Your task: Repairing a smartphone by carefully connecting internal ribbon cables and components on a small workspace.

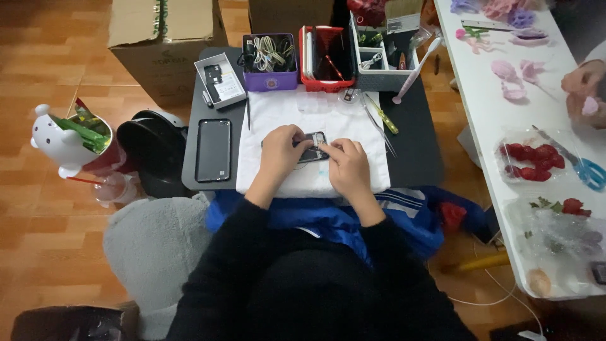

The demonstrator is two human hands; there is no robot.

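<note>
sleeves: long, black, reaching both wrists
top: black, plain
left hand (pixel 281 151): bare
right hand (pixel 348 169): bare

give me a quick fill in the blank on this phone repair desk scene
1. Both hands, left hand and right hand, hold a small opened phone over a ____ cloth.
2. The storage box holding coiled cables is ____ in colour.
3. A dark phone lies flat to the ____ of the cloth.

Missing words: white; purple; left
</note>
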